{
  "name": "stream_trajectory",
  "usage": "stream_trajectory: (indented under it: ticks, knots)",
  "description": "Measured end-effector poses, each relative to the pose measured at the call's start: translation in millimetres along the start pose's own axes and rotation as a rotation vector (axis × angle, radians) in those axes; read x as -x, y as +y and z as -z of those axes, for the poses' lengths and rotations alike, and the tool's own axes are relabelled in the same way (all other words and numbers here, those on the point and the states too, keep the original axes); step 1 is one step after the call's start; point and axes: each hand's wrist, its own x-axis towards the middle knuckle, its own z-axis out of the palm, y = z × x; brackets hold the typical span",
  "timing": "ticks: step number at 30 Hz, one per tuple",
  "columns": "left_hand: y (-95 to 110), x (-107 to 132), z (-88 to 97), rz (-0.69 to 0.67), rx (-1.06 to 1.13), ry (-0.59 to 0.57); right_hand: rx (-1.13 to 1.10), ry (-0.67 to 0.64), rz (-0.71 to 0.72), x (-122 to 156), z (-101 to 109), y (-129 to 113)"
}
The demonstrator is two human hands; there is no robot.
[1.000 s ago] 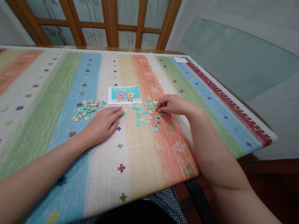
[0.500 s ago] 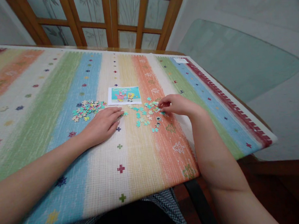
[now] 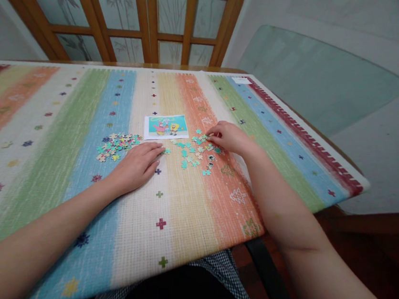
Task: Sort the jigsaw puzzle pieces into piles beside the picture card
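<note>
My left hand [image 3: 139, 165] lies flat on the striped tablecloth with its fingers stretched out. Its fingertips are at a small teal puzzle piece [image 3: 166, 151]. On the other side, my right hand [image 3: 229, 137] has thumb and fingers pinched at the upper right of a loose spread of puzzle pieces [image 3: 184, 153]. A puzzle piece seems to be between those fingertips, mostly hidden by them. Beyond the left hand is a dense heap of mixed puzzle pieces [image 3: 117, 145]. Between and behind both hands lies a printed picture card [image 3: 165, 126] with cartoon figures on teal.
The striped tablecloth [image 3: 188, 208] covers a large table, whose front edge is close to my lap. A small white paper [image 3: 241, 81] lies toward the far right. Wooden glazed doors [image 3: 145, 21] stand behind the table, and a chair's dark armrest [image 3: 268, 276] is below the edge.
My right hand has shifted slightly left and away from me, over the upper right of the spread pieces. The left hand has stayed in place.
</note>
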Motion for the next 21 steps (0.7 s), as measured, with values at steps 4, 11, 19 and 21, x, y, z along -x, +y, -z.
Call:
stream_trajectory:
  ticks: [4,11,19,21]
  knots:
    - [0,0,-0.6,-0.001,-0.028,-0.006,0.004,0.057,-0.031,-5,-8,5]
    - [0,0,-1.4,-0.007,-0.011,-0.003,-0.061,0.054,-0.075,-2,-4,16]
    - [-1,0,-1.7,-0.004,-0.010,-0.003,0.068,0.030,-0.030,-3,-1,8]
    - [-1,0,-1.7,-0.006,-0.018,-0.003,0.038,0.023,-0.025,-1,3,8]
